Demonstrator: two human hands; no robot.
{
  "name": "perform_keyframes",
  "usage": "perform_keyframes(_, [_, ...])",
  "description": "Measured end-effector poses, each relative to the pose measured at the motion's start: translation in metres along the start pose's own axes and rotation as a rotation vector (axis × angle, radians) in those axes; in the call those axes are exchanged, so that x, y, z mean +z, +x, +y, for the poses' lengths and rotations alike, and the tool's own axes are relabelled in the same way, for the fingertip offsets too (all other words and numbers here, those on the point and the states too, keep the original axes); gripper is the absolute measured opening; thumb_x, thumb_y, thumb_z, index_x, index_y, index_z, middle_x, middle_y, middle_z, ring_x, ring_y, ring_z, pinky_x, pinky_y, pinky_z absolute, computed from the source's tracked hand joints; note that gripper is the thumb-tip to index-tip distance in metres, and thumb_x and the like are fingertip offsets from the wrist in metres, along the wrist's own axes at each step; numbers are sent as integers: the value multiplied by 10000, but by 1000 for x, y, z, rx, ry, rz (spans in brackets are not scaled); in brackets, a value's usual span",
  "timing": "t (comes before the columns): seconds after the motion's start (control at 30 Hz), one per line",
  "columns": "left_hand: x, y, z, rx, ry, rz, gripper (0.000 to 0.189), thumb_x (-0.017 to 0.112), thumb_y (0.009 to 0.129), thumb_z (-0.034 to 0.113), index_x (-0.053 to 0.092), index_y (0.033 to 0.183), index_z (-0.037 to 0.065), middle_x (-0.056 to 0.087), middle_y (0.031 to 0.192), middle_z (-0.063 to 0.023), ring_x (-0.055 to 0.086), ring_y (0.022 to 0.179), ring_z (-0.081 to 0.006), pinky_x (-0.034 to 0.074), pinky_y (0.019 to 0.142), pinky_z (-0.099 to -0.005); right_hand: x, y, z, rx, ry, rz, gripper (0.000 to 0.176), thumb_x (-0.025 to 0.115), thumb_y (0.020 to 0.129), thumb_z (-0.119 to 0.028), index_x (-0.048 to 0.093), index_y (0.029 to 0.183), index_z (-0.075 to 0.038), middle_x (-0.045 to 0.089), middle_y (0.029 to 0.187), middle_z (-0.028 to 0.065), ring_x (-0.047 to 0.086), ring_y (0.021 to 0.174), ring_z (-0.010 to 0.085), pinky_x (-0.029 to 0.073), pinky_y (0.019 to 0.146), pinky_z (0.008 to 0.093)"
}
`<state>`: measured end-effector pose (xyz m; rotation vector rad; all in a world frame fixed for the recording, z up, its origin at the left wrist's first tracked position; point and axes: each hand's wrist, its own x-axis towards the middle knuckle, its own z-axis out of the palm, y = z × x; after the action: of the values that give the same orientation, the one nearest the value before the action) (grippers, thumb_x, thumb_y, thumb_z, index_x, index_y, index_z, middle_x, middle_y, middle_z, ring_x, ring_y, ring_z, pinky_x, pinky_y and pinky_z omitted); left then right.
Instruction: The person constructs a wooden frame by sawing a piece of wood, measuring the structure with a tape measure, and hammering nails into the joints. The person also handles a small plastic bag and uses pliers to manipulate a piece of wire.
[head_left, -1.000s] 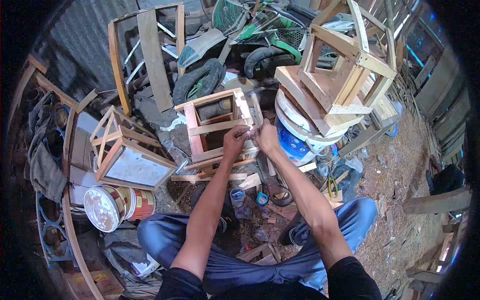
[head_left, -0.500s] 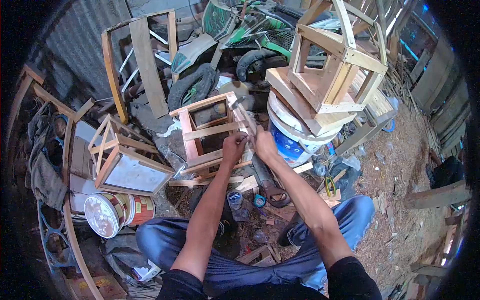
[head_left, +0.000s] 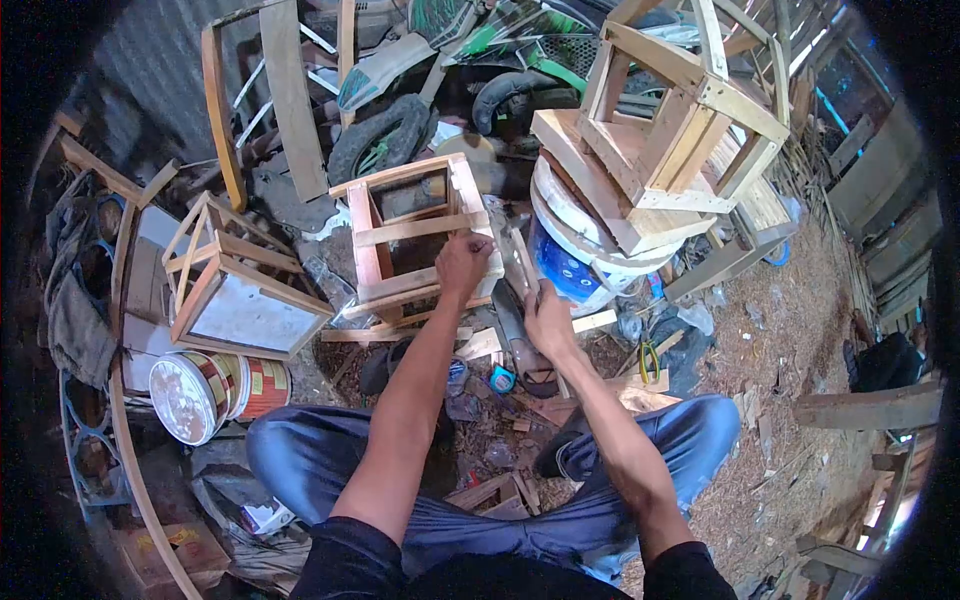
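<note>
A small wooden frame (head_left: 375,290) with open sides stands in front of me, a slat (head_left: 420,229) across its top. My left hand (head_left: 463,263) is at the frame's right edge, fingertips pinched together at the end of the slat. Whatever lies in that pinch is too small to make out. To the right of the frame, my right hand (head_left: 547,318) is closed around the wooden handle of a hammer (head_left: 522,258), pointing up and away from me. Beneath it lies a handsaw (head_left: 518,345), partly hidden by the hand and hammer.
Stacked wooden frames (head_left: 660,150) rest on a white and blue bucket (head_left: 560,260) at right. Another frame (head_left: 255,310) and a paint bucket (head_left: 190,400) are at left. A tape measure (head_left: 502,378), pliers (head_left: 650,362) and wood scraps lie near my feet.
My right hand has moved down and right with the hammer, away from the frame's edge. The left hand remains pinched at the frame. The view has shifted slightly.
</note>
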<state>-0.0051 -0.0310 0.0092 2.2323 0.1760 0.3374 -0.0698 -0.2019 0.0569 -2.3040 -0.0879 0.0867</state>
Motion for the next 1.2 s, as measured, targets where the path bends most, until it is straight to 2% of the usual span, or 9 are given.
perform_keyframes(0.07, [-4,1,6,-32,20,-16,194,694,773,286,717,877,124,665,887,-108,639,786,-300,488,708,-369,0,2,-5,-25,-14,27,342,496,902,-151,459,1162,68,580,810,367,566,840,521,437,753,551])
perform_keyframes(0.13, [-4,2,9,-117,-18,-57,190,700,760,281,717,868,125,673,899,-105,635,792,-301,484,721,-383,2,5,-1,22,-71,-38,326,491,905,-160,463,1137,68,583,796,361,570,824,519,440,743,555])
perform_keyframes(0.5, [12,9,-10,-46,113,9,207,679,771,316,717,871,138,675,884,-85,641,842,-292,484,730,-386,12,19,6,29,-146,-119,342,463,915,-181,450,1137,78,592,763,345,584,781,509,451,709,568])
perform_keyframes(0.57, [12,7,-10,-31,38,41,162,679,770,277,693,846,135,661,923,-105,625,865,-331,484,753,-447,7,20,2,62,-126,-79,281,482,921,-190,489,979,85,577,788,361,571,827,513,442,720,539])
perform_keyframes(0.7, [7,5,-4,-42,86,-1,159,656,792,272,703,892,157,668,919,-83,634,867,-304,484,745,-392,-2,17,-12,132,21,-55,315,487,923,-218,506,984,91,584,814,353,575,845,504,440,729,524])
perform_keyframes(0.77, [3,-2,-1,8,68,9,156,623,814,235,654,934,140,659,929,-94,624,872,-329,480,752,-413,8,18,3,-46,63,155,350,490,925,-241,524,1022,94,587,826,348,582,853,493,436,729,511])
perform_keyframes(0.93, [3,-2,-4,-3,42,74,147,577,849,217,559,956,118,644,888,-136,613,866,-360,468,758,-442,7,11,12,95,-11,-79,381,487,927,-248,526,1094,93,592,890,350,579,916,478,447,785,471])
perform_keyframes(1.03, [4,-3,-4,-73,73,88,165,585,824,190,581,977,131,638,898,-113,633,810,-321,487,721,-440,10,3,15,46,44,-59,339,502,916,-219,553,1071,78,602,849,330,565,881,495,436,779,505])
perform_keyframes(1.2, [-2,-5,-4,67,-147,55,169,644,793,212,616,935,124,624,884,-74,630,742,-252,500,680,-361,-9,1,1,63,39,-83,320,511,910,-203,551,1050,82,596,859,337,557,890,500,436,776,501])
